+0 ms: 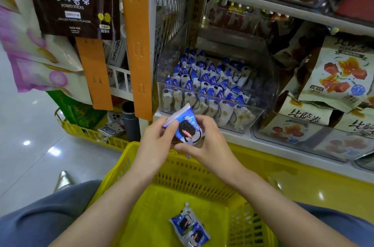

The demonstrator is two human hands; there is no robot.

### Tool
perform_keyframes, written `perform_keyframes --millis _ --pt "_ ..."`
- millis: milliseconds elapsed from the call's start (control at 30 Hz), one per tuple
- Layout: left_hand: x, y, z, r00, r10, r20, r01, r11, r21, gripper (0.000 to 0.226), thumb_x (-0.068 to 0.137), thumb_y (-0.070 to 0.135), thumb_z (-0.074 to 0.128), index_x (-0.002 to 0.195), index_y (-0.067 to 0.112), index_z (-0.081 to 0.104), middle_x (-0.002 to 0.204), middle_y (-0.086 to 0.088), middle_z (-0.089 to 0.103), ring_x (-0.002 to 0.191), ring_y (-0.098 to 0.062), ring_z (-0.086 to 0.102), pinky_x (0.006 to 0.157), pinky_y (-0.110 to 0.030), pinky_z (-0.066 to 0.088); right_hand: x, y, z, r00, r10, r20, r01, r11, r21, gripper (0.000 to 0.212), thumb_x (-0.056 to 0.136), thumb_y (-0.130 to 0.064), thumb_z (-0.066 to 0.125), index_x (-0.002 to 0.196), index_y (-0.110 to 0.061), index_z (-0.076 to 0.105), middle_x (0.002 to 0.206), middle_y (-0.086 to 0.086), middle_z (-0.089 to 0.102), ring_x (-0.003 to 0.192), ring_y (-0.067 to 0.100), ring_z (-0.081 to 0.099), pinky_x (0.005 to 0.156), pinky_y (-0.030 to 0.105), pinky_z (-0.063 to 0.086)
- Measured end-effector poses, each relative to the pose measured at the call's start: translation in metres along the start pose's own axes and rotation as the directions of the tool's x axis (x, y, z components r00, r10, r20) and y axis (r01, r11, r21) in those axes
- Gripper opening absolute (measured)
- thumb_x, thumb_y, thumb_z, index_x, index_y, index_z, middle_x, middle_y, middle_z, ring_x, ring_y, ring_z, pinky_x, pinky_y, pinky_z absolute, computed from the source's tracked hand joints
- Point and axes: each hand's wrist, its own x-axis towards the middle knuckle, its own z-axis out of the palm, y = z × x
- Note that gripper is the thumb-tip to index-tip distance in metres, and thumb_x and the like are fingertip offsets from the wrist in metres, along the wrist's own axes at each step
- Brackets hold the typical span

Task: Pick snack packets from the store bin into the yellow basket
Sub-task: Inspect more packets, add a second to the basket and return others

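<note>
Bright even overhead light, glare spots on glossy floor [30,157], edges bent and softly blurred

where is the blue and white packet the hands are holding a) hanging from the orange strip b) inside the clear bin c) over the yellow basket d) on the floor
c: the left hand and right hand both pinch the packet above the yellow basket.

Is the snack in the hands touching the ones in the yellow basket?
Apart. The head view shows the held packet up at the yellow basket rim, the other packets lying on its floor.
</note>
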Motion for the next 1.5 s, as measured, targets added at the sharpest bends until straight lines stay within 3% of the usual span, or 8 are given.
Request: perform_keyframes --millis 167,367,533,700,800,967,1267,1500 --pt "0.000 0.003 -0.010 0.999 -0.021 -0.034 0.017 0.995 -0.097 0.031 0.098 0.021 0.041 0.086 0.014 0.069 0.077 -0.005 0.073 0.070 -0.014 0.069 0.058 -0.019 0.054 0.004 -0.005 -0.003 0.998 0.019 0.054 -0.031 0.972 0.232 0.023 0.082 -0.025 0.068 0.101 -0.033 0.059 0.093 -0.018 0.067 0.087 -0.007 0.062 0.072 0.010 0.049" --pt "0.003 0.007 -0.021 0.993 -0.103 0.052 0.112 0.968 -0.224 0.031 0.098 0.025 0.040 0.093 0.016 0.070 0.088 -0.007 0.074 0.083 -0.015 0.069 0.064 -0.018 0.054 -0.002 -0.015 -0.006 0.994 -0.105 0.007 0.105 0.994 0.030 0.042 0.080 -0.035 0.066 0.121 -0.028 0.058 0.107 -0.020 0.061 0.100 -0.009 0.056 0.082 0.010 0.047" --pt "0.025 0.030 -0.026 0.982 0.186 -0.027 -0.181 0.974 0.138 0.023 0.096 0.021 0.044 0.086 0.025 0.064 0.080 0.008 0.068 0.076 -0.003 0.062 0.069 -0.016 0.050 0.007 -0.034 -0.028 0.990 -0.129 -0.056 0.135 0.984 0.119 0.025 0.086 -0.037 0.057 0.110 -0.042 0.053 0.101 -0.019 0.063 0.092 -0.003 0.061 0.073 0.016 0.052" --pt "0.058 0.051 -0.020 0.835 0.530 0.146 -0.519 0.674 0.525 0.015 0.095 0.025 0.042 0.104 0.027 0.054 0.096 0.017 0.053 0.090 0.005 0.047 0.076 -0.009 0.039 0.069 -0.038 -0.073 0.908 -0.013 -0.418 0.041 0.997 0.058 0.034 0.088 -0.036 0.058 0.118 -0.024 0.048 0.111 -0.010 0.059 0.095 0.002 0.059 0.075 0.016 0.049" --pt "0.081 0.046 -0.014 0.810 0.475 0.342 -0.565 0.481 0.670 0.024 0.097 0.029 0.037 0.114 0.021 0.052 0.110 0.006 0.053 0.103 -0.010 0.045 0.084 -0.022 0.032 0.124 -0.028 -0.084 0.852 0.094 -0.514 -0.084 0.996 0.042 0.039 0.092 -0.035 0.053 0.122 -0.011 0.049 0.101 -0.006 0.054 0.077 0.004 0.052 0.053 0.004 0.038" --pt "0.095 0.029 -0.019 0.733 0.426 0.531 -0.642 0.173 0.747 0.038 0.097 0.036 0.025 0.098 0.018 0.059 0.096 0.003 0.062 0.091 -0.018 0.055 0.079 -0.029 0.035 0.198 0.013 -0.090 0.838 0.256 -0.481 -0.325 0.944 -0.065 0.029 0.094 -0.033 0.049 0.103 -0.006 0.058 0.076 0.004 0.053 0.067 0.017 0.049 0.062 0.027 0.038" --pt "0.104 0.022 -0.021 0.647 0.561 0.517 -0.690 0.141 0.710 0.036 0.092 0.028 0.032 0.079 0.019 0.065 0.073 0.005 0.065 0.067 -0.014 0.059 0.065 -0.026 0.042 0.257 0.041 -0.092 0.918 0.228 -0.326 -0.370 0.788 -0.492 0.032 0.090 -0.021 0.056 0.120 -0.008 0.054 0.119 0.017 0.058 0.104 0.032 0.057 0.093 0.045 0.048" --pt "0.104 0.021 -0.020 0.672 0.541 0.505 -0.685 0.194 0.702 0.038 0.093 0.030 0.030 0.084 0.019 0.065 0.078 0.005 0.066 0.072 -0.015 0.060 0.069 -0.027 0.043 0.269 0.044 -0.089 0.926 0.114 -0.360 -0.261 0.882 -0.391 0.039 0.088 -0.022 0.060 0.125 -0.011 0.052 0.128 0.011 0.054 0.113 0.027 0.053 0.092 0.031 0.043"
